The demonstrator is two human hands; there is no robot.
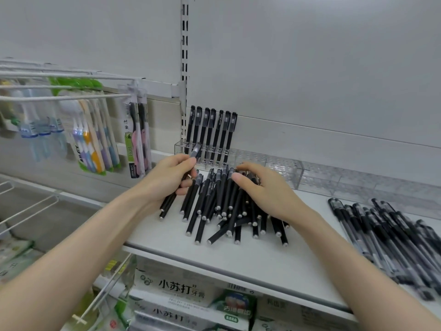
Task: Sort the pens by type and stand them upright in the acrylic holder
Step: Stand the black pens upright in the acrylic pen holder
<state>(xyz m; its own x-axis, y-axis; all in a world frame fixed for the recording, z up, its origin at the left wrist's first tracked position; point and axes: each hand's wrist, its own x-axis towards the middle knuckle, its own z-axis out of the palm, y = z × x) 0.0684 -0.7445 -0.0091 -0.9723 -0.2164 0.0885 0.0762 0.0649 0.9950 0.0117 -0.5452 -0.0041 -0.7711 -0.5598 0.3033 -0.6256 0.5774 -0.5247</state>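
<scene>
Left hand (171,174): reaching in from the lower left and hovering over the shelf's left part, just in front of the acrylic holder.
Left grip: curling fingers and thumb around the held pens (168,203), a small bundle of black ones; one capped end is poking up past the fingertips, and the lower ends are slanting down towards the shelf.
Right hand (265,187): lying palm down on the black pen pile, thumb stretching out to the left.
Right grip: bending its fingers over the far ends of the pile; whether it is pinching a pen I cannot tell.
Black pen pile (224,206): lying loose on the shelf between the two hands, mostly pointing towards the back wall, some crossing each other.
Acrylic holder (284,168): sitting along the back of the shelf, clear, running out to the right.
Standing pens (210,130): standing upright in a row in the holder's left end, caps up, leaning slightly right.
Clear-barrel pens (386,235): lying in a separate heap at the shelf's right, well apart from the black pile.
Shelf (238,259): white, carrying both heaps and the holder.
Toothbrush packs (95,139): hanging on hooks to the left.
Toothpaste boxes (176,287): sitting below the shelf.
</scene>
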